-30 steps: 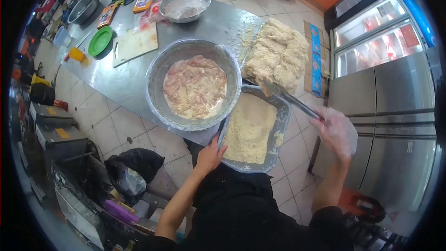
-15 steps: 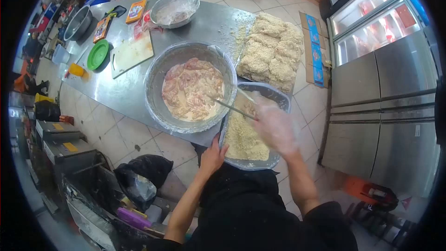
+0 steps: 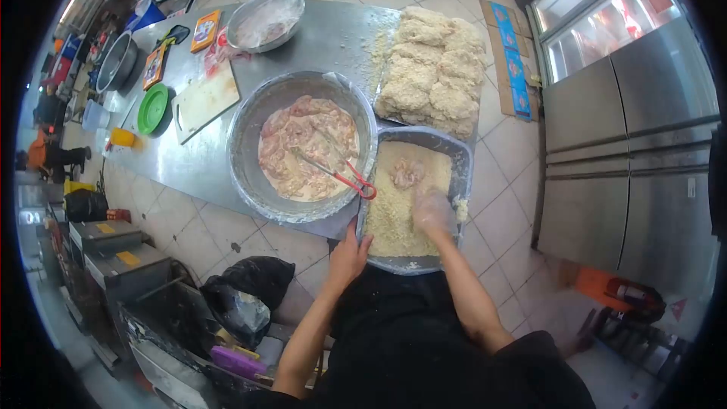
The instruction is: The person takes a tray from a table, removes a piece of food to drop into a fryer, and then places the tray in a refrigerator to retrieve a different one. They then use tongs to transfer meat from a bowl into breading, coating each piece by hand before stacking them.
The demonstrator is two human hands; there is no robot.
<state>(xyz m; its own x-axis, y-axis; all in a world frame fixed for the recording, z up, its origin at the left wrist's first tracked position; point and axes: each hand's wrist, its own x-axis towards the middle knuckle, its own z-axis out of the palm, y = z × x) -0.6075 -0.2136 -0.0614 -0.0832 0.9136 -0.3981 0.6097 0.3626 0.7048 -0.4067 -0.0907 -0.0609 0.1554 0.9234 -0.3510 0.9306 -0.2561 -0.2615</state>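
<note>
My left hand point(image 3: 350, 254) grips the near left rim of a grey tub point(image 3: 463, 174) of yellowish crumbs point(image 3: 394, 216). My right hand point(image 3: 434, 212), in a clear glove and blurred, is down in the crumbs at the tub's right side; its fingers are smeared. Just beyond it a piece of raw meat point(image 3: 407, 173) lies on the crumbs. Left of the tub stands a big round bowl point(image 3: 246, 174) of raw meat in pale batter point(image 3: 303, 136). Red-handled tongs point(image 3: 333, 173) rest in that bowl, their handles over its right rim.
Crumb-coated pieces point(image 3: 432, 68) are piled behind the tub. On the metal table point(image 3: 182, 159) are a cutting board point(image 3: 206, 102), a green plate point(image 3: 154, 108), an orange cup point(image 3: 122, 137) and a plastic-lined bowl point(image 3: 265, 21). A fridge point(image 3: 583, 121) stands right; a black bag point(image 3: 246, 295) lies low left.
My right hand has let go of the tongs and moved down into the crumbs. The tongs now rest in the bowl. A piece of meat is visible on the crumbs. The view has shifted slightly.
</note>
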